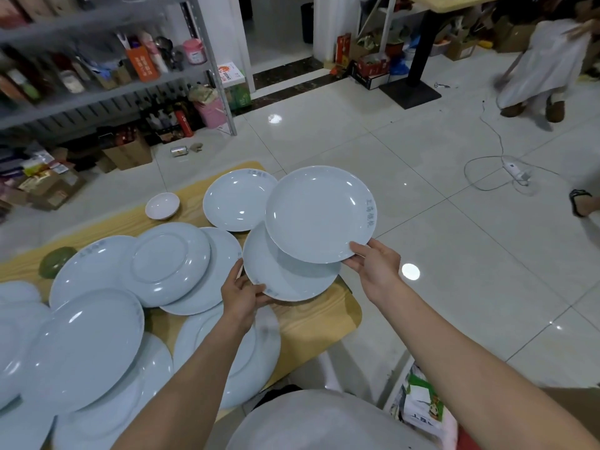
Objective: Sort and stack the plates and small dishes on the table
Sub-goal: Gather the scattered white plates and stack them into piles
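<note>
My right hand grips the near rim of a pale blue plate, lifted and tilted over the table's right end. Just below it my left hand holds the near-left rim of a second plate, partly covered by the first. A third plate lies flat on the wooden table behind them. Several more pale blue plates overlap to the left, one of them upside down. At the far side stand a small white dish and a small green dish.
The table's right edge drops to a tiled floor. A power strip with cable lies on the floor, and a person in white stands at far right. Cluttered shelves and boxes line the left. A bag sits by my right side.
</note>
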Demonstrator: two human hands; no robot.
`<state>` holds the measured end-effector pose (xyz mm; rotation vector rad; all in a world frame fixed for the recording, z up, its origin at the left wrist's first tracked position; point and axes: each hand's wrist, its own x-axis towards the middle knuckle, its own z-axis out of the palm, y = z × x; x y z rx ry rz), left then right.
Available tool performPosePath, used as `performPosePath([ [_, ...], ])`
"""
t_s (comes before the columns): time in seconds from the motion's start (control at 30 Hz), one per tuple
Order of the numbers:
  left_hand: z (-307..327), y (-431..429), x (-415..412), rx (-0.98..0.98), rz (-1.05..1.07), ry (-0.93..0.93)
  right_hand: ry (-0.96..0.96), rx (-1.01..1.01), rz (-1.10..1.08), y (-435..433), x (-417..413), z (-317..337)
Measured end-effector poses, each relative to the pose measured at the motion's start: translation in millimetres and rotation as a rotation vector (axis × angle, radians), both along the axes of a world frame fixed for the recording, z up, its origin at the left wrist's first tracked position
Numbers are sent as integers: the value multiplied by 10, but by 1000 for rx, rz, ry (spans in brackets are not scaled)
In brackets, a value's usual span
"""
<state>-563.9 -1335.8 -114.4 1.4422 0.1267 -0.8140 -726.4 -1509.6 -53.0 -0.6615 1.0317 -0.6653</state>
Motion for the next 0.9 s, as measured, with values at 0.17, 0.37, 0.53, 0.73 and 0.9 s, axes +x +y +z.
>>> performPosePath([
  [0.17, 221, 161, -163, -44, 75, -26, -78, -40, 60, 101, -104, 117],
  [0.37, 477, 509, -405, -127, 213, -51, -136, -100, 151, 303, -124, 291],
  [0.53, 619, 969, -641, -157, 377, -80, -184, -69, 281, 693, -53, 409],
  [0.73, 731, 1634, -840, -191, 558, -121, -303, 32, 427, 1352, -6, 510],
  [0.9, 782, 2406, -1011, -220, 679, -132, -339, 128, 516, 2073, 3, 574],
])
